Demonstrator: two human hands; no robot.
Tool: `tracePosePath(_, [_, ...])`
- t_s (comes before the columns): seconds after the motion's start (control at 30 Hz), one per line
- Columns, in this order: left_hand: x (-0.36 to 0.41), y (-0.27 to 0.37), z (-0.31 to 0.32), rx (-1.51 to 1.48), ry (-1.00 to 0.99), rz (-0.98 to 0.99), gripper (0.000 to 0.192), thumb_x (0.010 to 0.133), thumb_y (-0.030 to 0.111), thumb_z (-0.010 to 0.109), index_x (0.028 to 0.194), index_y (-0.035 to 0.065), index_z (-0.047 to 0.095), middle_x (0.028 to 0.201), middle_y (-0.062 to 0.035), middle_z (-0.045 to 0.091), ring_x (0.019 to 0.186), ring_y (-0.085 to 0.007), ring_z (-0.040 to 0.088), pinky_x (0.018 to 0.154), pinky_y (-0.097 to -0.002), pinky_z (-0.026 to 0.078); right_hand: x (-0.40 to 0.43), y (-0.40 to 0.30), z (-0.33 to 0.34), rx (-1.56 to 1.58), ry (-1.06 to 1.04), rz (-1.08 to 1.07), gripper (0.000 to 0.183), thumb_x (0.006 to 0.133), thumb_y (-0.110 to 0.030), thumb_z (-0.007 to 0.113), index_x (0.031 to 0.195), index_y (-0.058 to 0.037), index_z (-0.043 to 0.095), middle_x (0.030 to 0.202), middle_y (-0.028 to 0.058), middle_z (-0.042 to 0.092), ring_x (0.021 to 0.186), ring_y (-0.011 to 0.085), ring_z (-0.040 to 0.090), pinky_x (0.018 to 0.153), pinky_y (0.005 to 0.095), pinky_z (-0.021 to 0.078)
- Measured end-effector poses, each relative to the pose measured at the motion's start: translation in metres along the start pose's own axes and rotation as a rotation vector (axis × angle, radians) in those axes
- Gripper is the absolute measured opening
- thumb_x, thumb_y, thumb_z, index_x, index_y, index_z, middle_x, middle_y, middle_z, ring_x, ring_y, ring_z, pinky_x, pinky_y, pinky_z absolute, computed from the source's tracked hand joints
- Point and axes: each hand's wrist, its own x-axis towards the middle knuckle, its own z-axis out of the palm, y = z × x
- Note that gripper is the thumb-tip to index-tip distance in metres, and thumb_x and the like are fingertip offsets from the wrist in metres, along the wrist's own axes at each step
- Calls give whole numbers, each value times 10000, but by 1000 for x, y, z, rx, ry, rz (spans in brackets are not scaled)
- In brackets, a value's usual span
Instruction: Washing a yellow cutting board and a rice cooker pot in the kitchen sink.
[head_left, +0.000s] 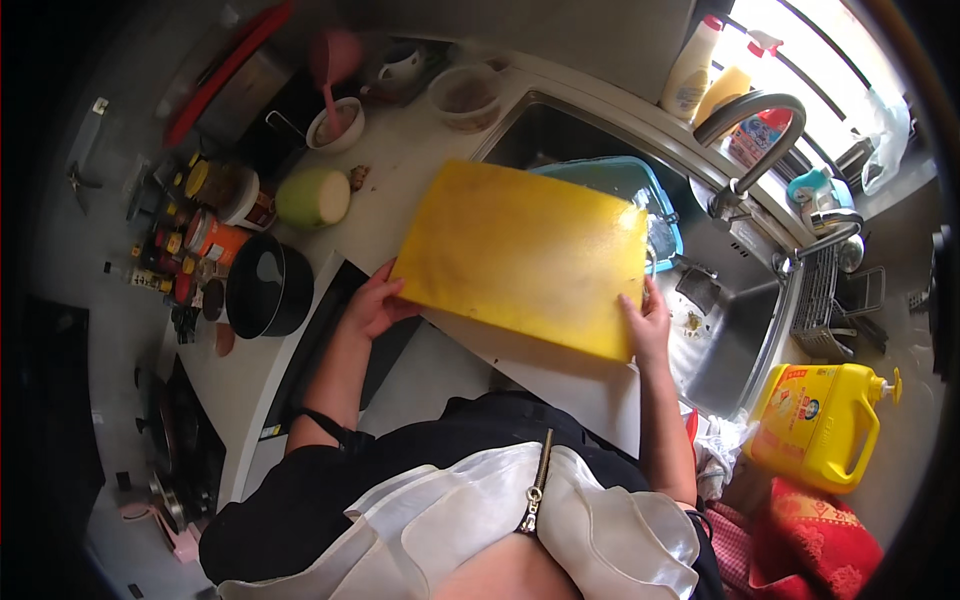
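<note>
A yellow rectangular cutting board (517, 255) is held up between my two hands, over the counter's front edge and beside the sink. My left hand (379, 300) grips its near left corner, thumb on top. On the opposite short side, my right hand (646, 319) grips the board near its right corner. Behind the board, a light-blue plastic basin (664, 202) stands in the stainless-steel sink (731, 337), partly covered by the board. A curved metal faucet (787, 142) rises at the sink's back rim.
On the left counter stand a peeled-ended green melon or gourd (311, 198), a black pot (268, 289), several seasoning jars and a white bowl (336, 127). A clear plastic tub (466, 97) is behind. Right of the sink are a yellow detergent jug (814, 424) and a metal utensil rack (817, 300).
</note>
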Motion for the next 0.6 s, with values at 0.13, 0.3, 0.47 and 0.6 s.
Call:
tracePosePath(0.13, [63, 2, 37, 122, -62, -20, 498, 882, 94, 478, 1356, 106, 327, 1217, -88, 514, 995, -235, 588, 785, -397, 529, 13, -21, -39, -91, 114, -8, 571, 845, -26, 600, 1327, 69, 309, 1050, 127, 614, 881, 144, 610, 770, 260, 489])
tracePosePath(0.3, [149, -6, 77, 396, -75, -150, 418, 899, 143, 488, 1304, 112, 389, 1174, -75, 536, 986, -223, 587, 798, -403, 518, 40, 7, -89, -270, 208, -195, 515, 844, -41, 592, 1289, 82, 362, 1113, 130, 585, 952, 172, 589, 820, 285, 470])
tracePosePath(0.47, [174, -19, 77, 781, 131, -306, 453, 872, 154, 517, 1306, 129, 388, 1207, -70, 499, 1075, -225, 522, 820, -458, 492, 58, -42, -101, -1200, 153, -77, 574, 711, -275, 712, 1187, -11, 530, 1057, 255, 590, 926, 362, 592, 794, 426, 472])
tracePosePath(0.6, [177, -17, 68, 832, 127, -262, 481, 866, 154, 519, 1321, 127, 366, 1245, -67, 464, 1120, -218, 483, 811, -437, 500, 100, -95, -112, -1359, 570, -261, 476, 767, -279, 653, 1170, -58, 530, 1136, 196, 505, 1034, 347, 526, 865, 405, 448])
